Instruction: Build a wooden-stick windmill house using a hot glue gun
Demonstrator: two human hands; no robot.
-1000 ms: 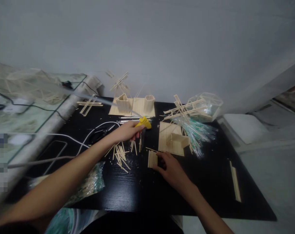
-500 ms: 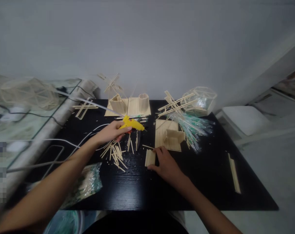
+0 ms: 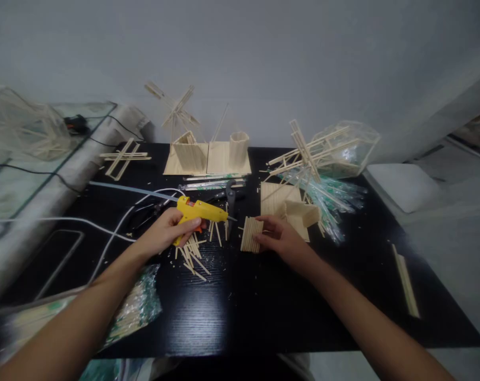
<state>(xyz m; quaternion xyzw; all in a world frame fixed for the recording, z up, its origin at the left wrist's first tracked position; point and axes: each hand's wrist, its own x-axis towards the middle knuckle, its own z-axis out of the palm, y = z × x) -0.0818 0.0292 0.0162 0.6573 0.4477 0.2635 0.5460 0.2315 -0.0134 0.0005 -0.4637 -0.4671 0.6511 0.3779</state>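
While the right grip (image 3: pixel 274 235) pinches its right-hand edge between thumb and fingers, a small, pale panel of thin wooden sticks (image 3: pixel 251 234) lined up side by side sits over the middle of the black desk (image 3: pixel 295 317). The left grip (image 3: pixel 180 227) is closed around the handle of a yellow glue gun (image 3: pixel 204 210), whose nozzle points right, towards the panel and apart from it. From the back of the gun a long, translucent glue stick (image 3: pixel 132 189) runs off to the left.

Just below the left grip lie short, loose wooden sticks (image 3: pixel 192 256), scattered on the desk. Between the two grips and farther back rests a dark hand tool (image 3: pixel 231 197). Just beyond the right grip is a flat, pale wooden base (image 3: pixel 273 194) bearing a small angular wooden wall piece (image 3: pixel 301 213); clear and green plastic wrappers (image 3: pixel 331 201) spread behind it, to the right.

Well beyond both grips, a three-sided wooden holder (image 3: pixel 190 154) and a rounded wooden holder (image 3: pixel 238 152) stand upright on square boards. A white cable (image 3: pixel 116 233) curves left of the left grip, and a narrow wooden strip bundle (image 3: pixel 407 286) lies well to the right of the right grip.
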